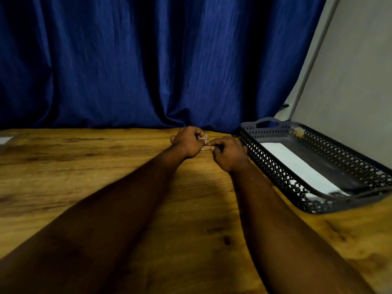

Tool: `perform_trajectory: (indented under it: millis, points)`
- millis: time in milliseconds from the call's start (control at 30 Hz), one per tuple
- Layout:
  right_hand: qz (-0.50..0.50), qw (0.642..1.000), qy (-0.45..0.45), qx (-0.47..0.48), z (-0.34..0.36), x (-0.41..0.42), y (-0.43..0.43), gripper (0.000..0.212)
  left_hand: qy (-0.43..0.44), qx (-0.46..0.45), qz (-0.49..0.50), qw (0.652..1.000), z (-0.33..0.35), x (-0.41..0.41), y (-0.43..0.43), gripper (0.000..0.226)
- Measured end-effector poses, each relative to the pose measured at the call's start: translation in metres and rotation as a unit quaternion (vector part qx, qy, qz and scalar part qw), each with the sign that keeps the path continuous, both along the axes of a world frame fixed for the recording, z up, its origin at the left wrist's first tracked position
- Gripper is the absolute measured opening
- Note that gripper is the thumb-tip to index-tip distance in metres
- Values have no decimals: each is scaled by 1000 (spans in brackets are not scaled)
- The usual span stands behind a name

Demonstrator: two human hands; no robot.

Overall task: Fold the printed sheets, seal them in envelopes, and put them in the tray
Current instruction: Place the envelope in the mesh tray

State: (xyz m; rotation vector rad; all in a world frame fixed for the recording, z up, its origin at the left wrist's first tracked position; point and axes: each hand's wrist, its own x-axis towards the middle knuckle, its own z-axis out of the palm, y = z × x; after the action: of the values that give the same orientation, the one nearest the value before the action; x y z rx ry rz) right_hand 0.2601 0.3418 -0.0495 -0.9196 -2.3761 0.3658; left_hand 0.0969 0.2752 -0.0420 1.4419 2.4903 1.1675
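My left hand (186, 143) and my right hand (229, 153) are fisted close together at the far middle of the wooden table (106, 166). Both pinch a small pale, ring-like object (204, 143) between them, perhaps a roll of tape; most of it is hidden by my fingers. To the right stands a dark perforated tray (275, 164) with handles. A white envelope (297, 164) lies flat inside it. No printed sheet shows near my hands.
A blue curtain (148, 60) hangs right behind the table's far edge. A grey wall panel (350, 71) rises behind the tray. A white corner of paper (5, 139) peeks in at the far left edge.
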Motion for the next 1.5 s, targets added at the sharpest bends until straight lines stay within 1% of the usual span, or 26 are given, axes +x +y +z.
perform_trajectory:
  millis: [67, 167, 300, 400, 467, 567, 633, 667, 733, 800, 867, 933, 1000, 1067, 1133, 1167, 1200, 1267, 1300, 1367, 1433, 1500]
  points:
    - [-6, 1000, -4, 2, 0, 0, -2, 30, 0, -3, 3, 1000, 0, 2, 1, 10]
    - [-10, 1000, -5, -6, 1, 1, -3, 31, -19, 10, -11, 1000, -4, 1, 4, 6]
    - [-12, 999, 29, -10, 2, 0, -5, 32, -40, 49, -36, 997, -15, -8, 10, 17]
    - [-17, 998, 49, -24, 5, 0, -6, 32, -64, 91, -31, 993, -7, -1, -4, 24]
    - [-10, 998, 53, -33, 6, 0, -10, 31, -58, 103, -27, 993, -4, 4, -18, 25]
    - [-13, 998, 60, -2, 9, 4, -15, 38, -46, 103, -30, 993, 0, 8, -39, 30]
    - [-21, 997, 55, 43, 10, 8, -21, 36, -38, 91, -24, 995, 0, 5, -57, 35]
    - [-15, 996, 34, 80, 11, 7, -27, 35, -31, 91, -17, 995, 0, 4, -68, 41]
    - [41, 989, -22, 143, 9, -2, -43, 32, -42, 111, 10, 993, -2, 1, -95, 55]
    - [119, 982, -30, 141, 6, -19, -64, 24, -67, 119, 41, 990, 2, -1, -123, 60]
    - [164, 979, -18, 118, 4, -39, -88, 20, -60, 98, 67, 991, 2, -10, -149, 53]
    - [186, 977, -30, 102, 3, -59, -109, 22, -43, 78, 87, 992, 2, -21, -177, 41]
    - [196, 978, -18, 73, 4, -77, -139, 24, -17, 59, 114, 992, 3, -33, -210, 29]
    - [208, 977, 10, 41, 8, -95, -167, 24, 14, 46, 137, 989, 4, -45, -233, 27]
    - [232, 972, 18, 30, 13, -113, -197, 25, 48, 36, 157, 986, 8, -56, -262, 34]
    - [246, 969, 9, 28, 15, -122, -212, 27, 74, 12, 182, 980, 11, -63, -277, 41]
    - [255, 967, 1, 27, 17, -130, -224, 28, 106, -27, 212, 971, 15, -71, -292, 50]
    - [260, 965, 0, 23, 19, -144, -241, 28, 148, -129, 294, 935, 23, -85, -321, 69]
    - [260, 966, 5, 20, 20, -150, -249, 26, 140, -168, 339, 915, 27, -91, -337, 77]
    - [265, 964, 9, 19, 21, -160, -263, 24, 84, -214, 399, 888, 31, -107, -371, 89]
    - [271, 962, 2, 24, 20, -166, -271, 24, 30, -263, 398, 878, 28, -122, -397, 97]
    - [270, 963, -8, 24, 19, -169, -277, 24, -11, -283, 390, 876, 20, -131, -417, 101]
